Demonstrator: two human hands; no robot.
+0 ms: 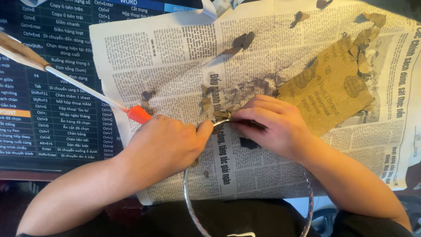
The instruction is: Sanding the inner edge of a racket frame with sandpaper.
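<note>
The left hand (164,147) is curled into a loose fist over the top of a thin metal hoop (189,206), thumb and forefinger pinched on the wire near its highest point; the right hand (274,125) meets it there, fingers bent and closed down on the same stretch of wire, with something dark pressed under the fingertips that cannot be made out. The hoop arcs down from both hands toward the person's lap, its left side showing as a bright curve and its right side passing behind the right forearm. Going from the left edge: a dark desk mat (48,87) printed with rows of pale text covers the table, and a slim tool with a wooden grip, a white shaft and an orange tip (139,114) lies slanting across it, the tip just beside the left hand. Next comes a spread sheet of newspaper (263,175), which lies under both hands and is stained dark near the middle. Torn brown scraps (243,41) are scattered over its upper part. To the right of the right hand, a brown sheet of sandpaper (329,94) rests face down on the newspaper, its upper corner ragged. Below, the person's dark clothing (237,219) fills the bottom edge.
</note>
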